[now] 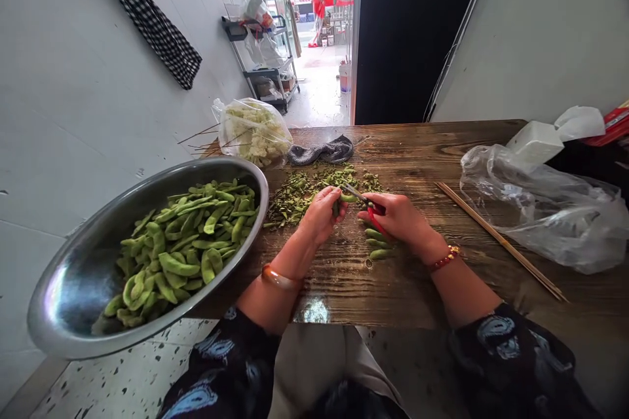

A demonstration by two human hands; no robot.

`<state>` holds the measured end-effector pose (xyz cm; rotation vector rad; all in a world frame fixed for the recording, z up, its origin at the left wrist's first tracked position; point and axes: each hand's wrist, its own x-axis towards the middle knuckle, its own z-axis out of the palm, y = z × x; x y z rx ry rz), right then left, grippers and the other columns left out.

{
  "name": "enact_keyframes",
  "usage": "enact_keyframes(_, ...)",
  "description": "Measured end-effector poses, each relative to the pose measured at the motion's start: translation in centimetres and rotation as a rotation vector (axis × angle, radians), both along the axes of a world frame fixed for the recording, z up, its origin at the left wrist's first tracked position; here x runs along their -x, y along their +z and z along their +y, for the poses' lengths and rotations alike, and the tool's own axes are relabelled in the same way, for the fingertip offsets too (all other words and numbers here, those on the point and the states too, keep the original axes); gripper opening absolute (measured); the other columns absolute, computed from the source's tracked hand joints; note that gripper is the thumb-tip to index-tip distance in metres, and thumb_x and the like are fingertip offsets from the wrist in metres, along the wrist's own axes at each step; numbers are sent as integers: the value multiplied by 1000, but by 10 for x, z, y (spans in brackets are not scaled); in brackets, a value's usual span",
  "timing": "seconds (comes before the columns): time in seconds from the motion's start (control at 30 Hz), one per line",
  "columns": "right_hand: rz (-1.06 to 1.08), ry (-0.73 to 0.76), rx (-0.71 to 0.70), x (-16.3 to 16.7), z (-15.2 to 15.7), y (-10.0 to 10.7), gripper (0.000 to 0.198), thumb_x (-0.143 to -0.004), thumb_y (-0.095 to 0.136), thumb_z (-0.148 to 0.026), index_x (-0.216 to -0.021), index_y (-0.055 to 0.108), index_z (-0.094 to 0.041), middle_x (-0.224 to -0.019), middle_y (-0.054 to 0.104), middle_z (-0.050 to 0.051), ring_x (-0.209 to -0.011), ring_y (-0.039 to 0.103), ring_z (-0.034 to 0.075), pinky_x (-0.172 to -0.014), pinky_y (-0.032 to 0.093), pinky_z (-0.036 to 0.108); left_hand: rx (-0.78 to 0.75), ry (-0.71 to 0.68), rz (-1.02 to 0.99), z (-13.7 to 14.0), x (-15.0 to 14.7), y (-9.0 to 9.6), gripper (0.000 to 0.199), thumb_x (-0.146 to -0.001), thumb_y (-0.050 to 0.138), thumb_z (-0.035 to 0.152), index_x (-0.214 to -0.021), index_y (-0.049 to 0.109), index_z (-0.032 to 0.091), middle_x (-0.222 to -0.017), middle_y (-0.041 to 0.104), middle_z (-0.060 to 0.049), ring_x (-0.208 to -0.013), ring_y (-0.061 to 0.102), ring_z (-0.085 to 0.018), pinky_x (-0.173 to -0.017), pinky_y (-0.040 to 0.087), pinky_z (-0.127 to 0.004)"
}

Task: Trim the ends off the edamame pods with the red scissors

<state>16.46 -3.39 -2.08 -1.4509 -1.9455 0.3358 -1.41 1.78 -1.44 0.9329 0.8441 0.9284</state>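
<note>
Between the fingers of my left hand (322, 213) is a green edamame pod (348, 198), its end pointing right. My right hand (400, 219) is closed round the red handles of a pair of scissors (377, 208); the blades point up and left, close by the pod. Whether the blades touch it I cannot tell. Several edamame pods (379, 242) lie in a column on the table below my right hand. Behind both hands spreads a heap of small green trimmings (295, 195).
A large steel bowl (63, 304) of edamame pods stands at the left. Further back are a plastic bag of cauliflower (255, 134) and a dark grey cloth (322, 152). Thin wooden skewers (501, 242) and a clear plastic bag (580, 222) lie on the wooden table (334, 288) at right.
</note>
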Motion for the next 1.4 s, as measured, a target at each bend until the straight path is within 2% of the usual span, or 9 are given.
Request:
enact_keyframes(0.13,161,-152,-35,-8,2,7,51,-79,63,-55,-111,69,-15,-65,61,1,-57,49,12,-56,37,24,32,22,-56,-1,-1,3,18,-74,62,27,-76,47,17,-67,61,0,-53,59,-12,-51,49,-24)
enact_keyframes(0.23,301,-217,-26,-16,3,12,55,-79,59,-59,-111,69,-15,-60,54,-2,-54,43,11,-52,34,24,10,-63,-29,-4,-2,5,20,-70,66,26,-75,49,18,-64,57,3,-49,54,-10,-51,47,-24)
enact_keyframes(0.33,348,-243,-14,-19,5,13,57,-78,59,-61,-111,69,-16,-58,51,-3,-53,41,10,-51,33,23,-201,-141,174,-8,-6,2,16,-69,70,27,-75,59,17,-57,51,4,-46,44,-7,-48,38,-19)
enact_keyframes(0.47,314,-217,-26,-18,6,10,56,-77,61,-60,-111,69,-16,-59,52,-2,-55,43,11,-52,33,23,-590,-152,569,-11,-12,-7,6,-65,73,21,-71,69,21,-71,63,-2,-70,53,-15,-64,42,-22)
enact_keyframes(0.7,296,-190,-40,-15,6,9,53,-78,61,-57,-110,69,-15,-60,51,-2,-54,42,11,-52,32,23,-727,-179,688,-10,-11,-14,12,-60,73,13,-63,67,23,-67,58,-1,-66,48,-16,-62,36,-22)
enact_keyframes(0.83,300,-224,-18,-15,4,12,53,-79,62,-56,-112,69,-16,-61,53,-2,-56,45,11,-54,35,23,-666,-155,644,-3,-4,-3,8,-63,72,16,-64,65,17,-61,56,1,-60,44,-11,-59,33,-21)
enact_keyframes(1.1,298,-184,-35,-12,4,10,58,-79,60,-56,-117,66,-13,-69,59,1,-62,51,14,-59,41,25,-226,15,149,-6,1,8,31,-66,75,38,-77,55,16,-54,41,8,-41,26,-3,-40,18,-19)
enact_keyframes(1.23,286,-161,-8,-6,0,13,58,-78,62,-55,-116,66,-12,-69,61,1,-61,51,14,-59,43,26,-181,35,74,-6,0,5,34,-64,77,38,-76,53,16,-54,39,9,-39,25,-2,-37,17,-19)
enact_keyframes(1.4,278,-117,-4,-2,-2,14,56,-78,62,-53,-117,65,-13,-73,63,2,-62,52,14,-61,45,26,-224,52,132,-8,-2,5,33,-65,76,39,-73,55,15,-53,39,8,-42,27,-2,-41,18,-18)
